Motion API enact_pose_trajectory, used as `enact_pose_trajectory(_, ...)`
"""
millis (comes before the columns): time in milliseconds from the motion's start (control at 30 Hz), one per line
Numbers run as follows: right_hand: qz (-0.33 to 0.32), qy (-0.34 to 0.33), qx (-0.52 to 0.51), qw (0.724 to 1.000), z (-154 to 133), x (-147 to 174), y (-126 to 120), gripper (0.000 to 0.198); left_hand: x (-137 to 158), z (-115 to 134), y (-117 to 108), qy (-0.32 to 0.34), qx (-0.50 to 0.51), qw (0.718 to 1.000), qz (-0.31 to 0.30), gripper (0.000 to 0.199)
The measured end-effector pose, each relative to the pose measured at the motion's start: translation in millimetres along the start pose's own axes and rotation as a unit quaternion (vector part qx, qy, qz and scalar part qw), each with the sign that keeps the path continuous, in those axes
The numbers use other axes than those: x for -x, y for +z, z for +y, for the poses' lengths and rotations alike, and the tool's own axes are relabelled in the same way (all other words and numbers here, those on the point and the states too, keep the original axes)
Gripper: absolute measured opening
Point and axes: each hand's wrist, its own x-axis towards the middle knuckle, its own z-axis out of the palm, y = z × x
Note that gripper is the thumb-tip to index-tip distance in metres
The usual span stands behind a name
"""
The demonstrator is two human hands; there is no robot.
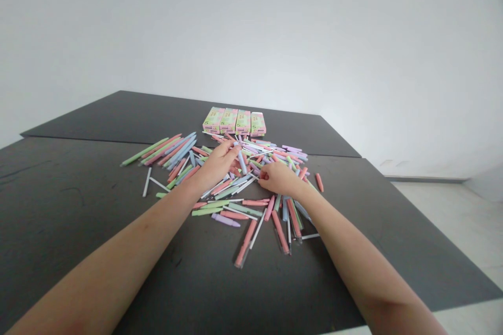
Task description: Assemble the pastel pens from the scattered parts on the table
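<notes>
The dark worktop runs back to a pale wall, a seam crossing it behind the pile; its right edge slants toward the viewer, with light floor beyond. Bare surface shows widely to the left, along the right and in front of the nearest pens. Near the middle, just above the pile, the left hand has its grip closed on a blue pen, a slim, tilted, plain tube with a paler upper end. The right hand is low over the pile, its grip drawn nearly together beside a white stick; whether it holds that, I cannot tell. Red, green, blue and purple barrels lie mixed with white sticks. Behind stand four pink-and-green boxes in a row, each marked "5"; their other print is too small to read.
</notes>
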Motion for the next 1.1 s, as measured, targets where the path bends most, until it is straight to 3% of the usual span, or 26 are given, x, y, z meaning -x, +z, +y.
enact_pose_trajectory(233, 0.023, 0.068, -0.042, 0.997, 14.7, -1.3, -10.5, 0.019, -2.1, -2.9, -0.6, -0.011, 0.015, 1.000, -0.008, 0.014)
enact_pose_trajectory(467, 0.045, 0.090, -0.013, 0.995, 21.7, -3.5, -6.0, 0.022, -1.8, -5.3, -1.5, -0.014, 0.021, 0.999, -0.023, 0.015)
enact_pose_trajectory(600, 0.066, -0.002, -0.033, 0.997, 16.1, -2.4, -7.5, 0.015, -1.7, -5.2, -1.3, -0.019, 0.015, 1.000, -0.019, 0.014)
enact_pose_trajectory(733, 0.015, -0.098, -0.026, 0.995, 13.5, -1.4, -5.2, 0.023, -0.4, -2.2, 0.4, -0.024, 0.005, 1.000, -0.006, 0.012)
enact_pose_trajectory(867, -0.029, -0.095, 0.004, 0.995, 17.0, -1.4, -2.4, 0.026, 1.0, 0.4, 1.3, -0.027, -0.005, 1.000, -0.003, 0.011)
enact_pose_trajectory(1100, -0.046, -0.057, 0.047, 0.996, 20.7, -0.2, -7.7, 0.026, 0.9, -0.5, 0.7, -0.029, 0.004, 0.999, -0.017, 0.014)
